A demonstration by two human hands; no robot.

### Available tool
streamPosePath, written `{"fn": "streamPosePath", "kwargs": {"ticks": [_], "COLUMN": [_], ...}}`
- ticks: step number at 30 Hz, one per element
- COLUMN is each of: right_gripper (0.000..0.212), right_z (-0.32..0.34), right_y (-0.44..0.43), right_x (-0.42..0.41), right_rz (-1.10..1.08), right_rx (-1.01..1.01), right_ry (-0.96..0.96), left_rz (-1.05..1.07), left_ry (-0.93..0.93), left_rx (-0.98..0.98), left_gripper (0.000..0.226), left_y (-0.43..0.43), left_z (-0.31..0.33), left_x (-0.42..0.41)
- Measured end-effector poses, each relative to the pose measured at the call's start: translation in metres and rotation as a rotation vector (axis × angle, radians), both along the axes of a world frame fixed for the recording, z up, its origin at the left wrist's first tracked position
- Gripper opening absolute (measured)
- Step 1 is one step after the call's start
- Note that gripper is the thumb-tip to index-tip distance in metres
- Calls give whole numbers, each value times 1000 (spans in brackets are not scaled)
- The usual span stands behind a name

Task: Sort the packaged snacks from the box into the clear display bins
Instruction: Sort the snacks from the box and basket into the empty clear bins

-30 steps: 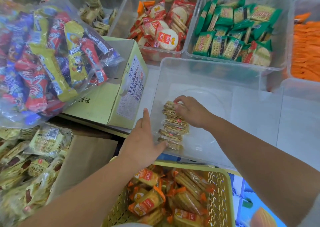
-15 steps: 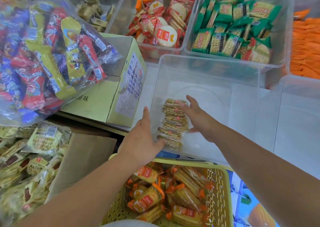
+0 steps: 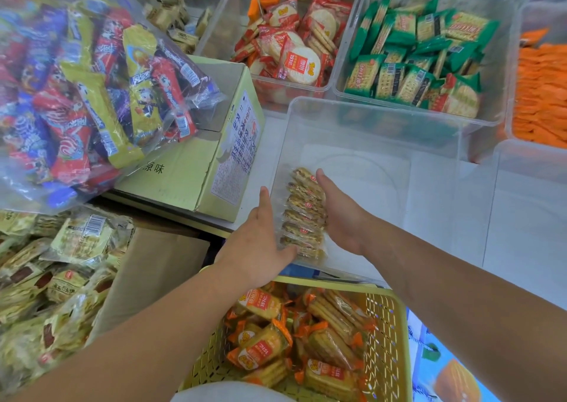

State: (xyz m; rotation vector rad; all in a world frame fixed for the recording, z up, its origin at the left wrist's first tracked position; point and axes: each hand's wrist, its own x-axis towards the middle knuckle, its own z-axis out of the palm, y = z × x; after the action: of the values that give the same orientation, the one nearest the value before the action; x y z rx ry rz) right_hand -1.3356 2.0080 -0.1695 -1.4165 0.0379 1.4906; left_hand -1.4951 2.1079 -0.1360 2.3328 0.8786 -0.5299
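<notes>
Between our flat, ungripping fingers, left hand [image 3: 260, 242] and right hand [image 3: 340, 217] square cracker packets [image 3: 302, 214] along the clear bin [image 3: 368, 110] wall.

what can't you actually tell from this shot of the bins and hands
Head view only:
- Cracker packets: exact count, right hand covers their side.
- Left hand: touching packets or only the clear bin wall, unclear.
- Orange packets: cut by right edge.
- Box label: print too small.

This looks like a snack shop: clear bins [image 3: 503, 64] of wrapped biscuits [image 3: 399, 79] are lining the frame's top, and a bulk carton [image 3: 184, 171] is sitting centre left.
</notes>
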Motion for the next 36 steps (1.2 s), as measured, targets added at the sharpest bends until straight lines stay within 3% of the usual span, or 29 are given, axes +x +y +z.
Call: {"fn": "streamPosePath", "kwargs": {"ticks": [6,12,17,22,26,30,36], "right_gripper": [71,77,71,63,76,64,62], "right_z": [10,34,63,90,105,101,88], "right_y": [-3,-15,-6,27,51,77,104], "right_x": [-2,-5,-36,-126,-212,-282,-340], "right_rz": [43,140,231,553,739,867,1044], "right_rx": [-155,-223,-113,75,255,392,123], "right_ry": [-180,-459,-795,-1120,-1267,-1465,-1641], "left_rz": [33,26,108,365,557,608,485], "left_ry": [-37,-253,-440,-535,-363,-117,45], "left_rx": [29,17,81,245,350,337,262], "left_gripper": [116,92,67,43,45,59,70], "left_y": [-2,-5,-1,19,47,86,159], "left_z": [5,45,93,115,105,89,73], "left_x": [-2,-29,-100,-198,-280,-349,-402]}}
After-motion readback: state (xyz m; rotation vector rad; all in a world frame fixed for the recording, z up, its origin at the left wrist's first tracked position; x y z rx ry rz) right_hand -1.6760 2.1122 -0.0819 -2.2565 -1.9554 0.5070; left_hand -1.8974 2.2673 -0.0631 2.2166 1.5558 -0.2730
